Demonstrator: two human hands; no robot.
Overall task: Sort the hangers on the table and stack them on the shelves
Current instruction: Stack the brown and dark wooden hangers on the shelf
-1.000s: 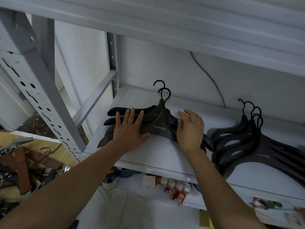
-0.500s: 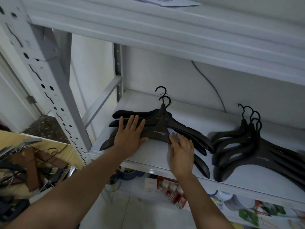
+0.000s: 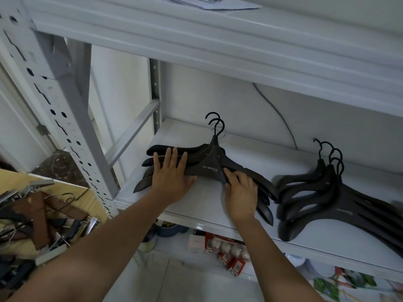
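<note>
directly under flat fingers [image 3: 172,155], hangers [image 3: 209,168]

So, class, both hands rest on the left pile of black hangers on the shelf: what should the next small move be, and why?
Probably slide the left hand and right hand toward each other, squaring the left pile: its hooks nearly line up, but its arms fan out toward the front edge of the shelf.

Both bare forearms reach forward, side by side. Left hand [image 3: 172,174] lies palm down, fingers straight and fanned, thumb splayed out to the right. Right hand [image 3: 241,190] is palm down too, fingers close together and angled to the left, seemingly a touch bent at the tips, thumb tucked along its inner edge.
</note>
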